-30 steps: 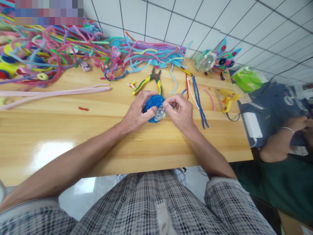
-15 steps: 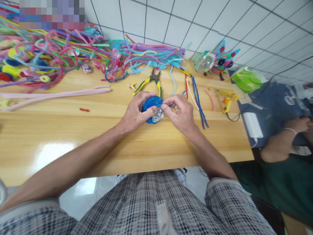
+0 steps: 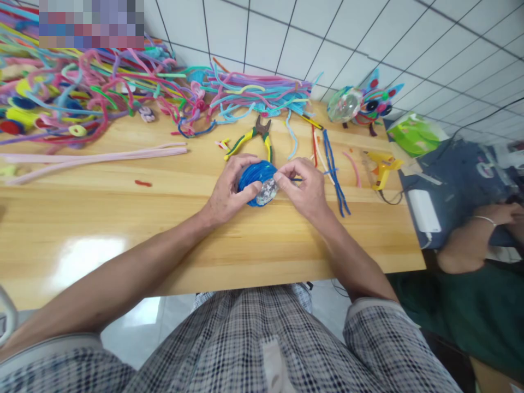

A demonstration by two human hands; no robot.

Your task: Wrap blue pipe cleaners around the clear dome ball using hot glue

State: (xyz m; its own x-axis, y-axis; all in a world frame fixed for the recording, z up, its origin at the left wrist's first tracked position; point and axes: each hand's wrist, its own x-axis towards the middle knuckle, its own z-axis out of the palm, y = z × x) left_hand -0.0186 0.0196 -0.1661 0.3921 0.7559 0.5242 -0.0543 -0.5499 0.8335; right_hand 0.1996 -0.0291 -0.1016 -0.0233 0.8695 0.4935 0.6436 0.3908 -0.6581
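Note:
My left hand (image 3: 230, 188) is closed around a round, clear shell wrapped in blue pipe cleaner (image 3: 257, 173). Its thumb presses on the near side, where a shiny see-through patch shows. At the ball's right edge, my right hand (image 3: 303, 185) pinches a blue pipe cleaner (image 3: 297, 179), whose dark end pokes out behind the fingers; the pinched part is mostly hidden. Just beyond the ball, pliers (image 3: 262, 128) with yellow and green handles lie spread on the wooden table. Loose blue pipe cleaners (image 3: 333, 169) rest to the right of my right hand.
A heap of coloured pipe cleaners (image 3: 257, 90) lines the wall. A figure with blue ears (image 3: 372, 103) stands at the back right, near a yellow glue gun (image 3: 382, 166). Pale pink pipe cleaners (image 3: 102, 158) lie left. A co-worker's arm (image 3: 466, 240) is at far right.
My right hand has shifted slightly outward from the ball, and more of the shiny patch shows. The left hand keeps its hold. The whole view has moved a little.

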